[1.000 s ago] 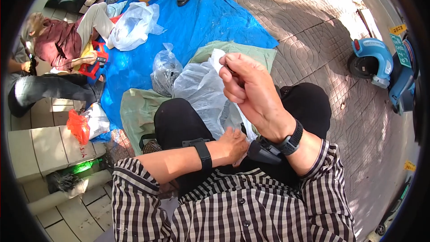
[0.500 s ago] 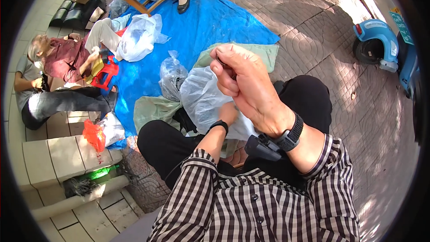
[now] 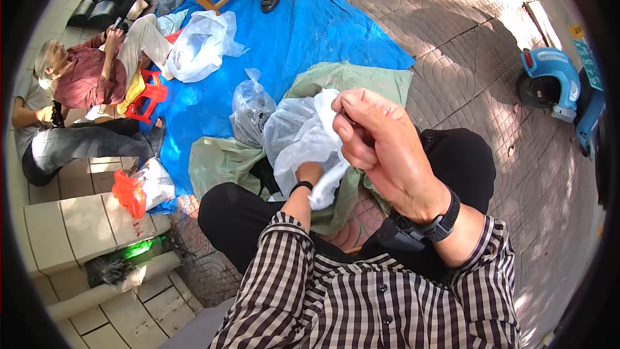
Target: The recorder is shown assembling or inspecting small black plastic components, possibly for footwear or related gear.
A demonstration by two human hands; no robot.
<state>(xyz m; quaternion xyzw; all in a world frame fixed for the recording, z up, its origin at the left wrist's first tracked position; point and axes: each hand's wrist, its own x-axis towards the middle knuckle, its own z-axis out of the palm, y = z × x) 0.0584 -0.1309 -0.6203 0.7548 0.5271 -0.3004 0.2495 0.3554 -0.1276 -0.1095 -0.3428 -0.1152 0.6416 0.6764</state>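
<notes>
My right hand (image 3: 387,145) is raised in front of me, thumb and fingers pinched together. A small dark thing shows at the pinch, too small to name. Down in my lap area, my left hand (image 3: 309,172) reaches into a translucent white plastic bag (image 3: 294,130); its fingers are hidden by the plastic. The bag's bunched white edge hangs beside that wrist. Under and around it lies a pale green woven sack (image 3: 223,163). A knotted clear bag with dark contents (image 3: 252,113) stands against the left side of the white bag.
A blue tarp (image 3: 316,22) spreads ahead. To the left, two people sit near a red stool (image 3: 150,97); another clear bag (image 3: 205,48) lies by them. An orange bag (image 3: 130,192) rests close by on the left. A blue scooter (image 3: 554,77) stands at the right.
My right hand has moved right and down, still pinched. My left hand has shifted left and down within the white bag. A seated person's hands have risen.
</notes>
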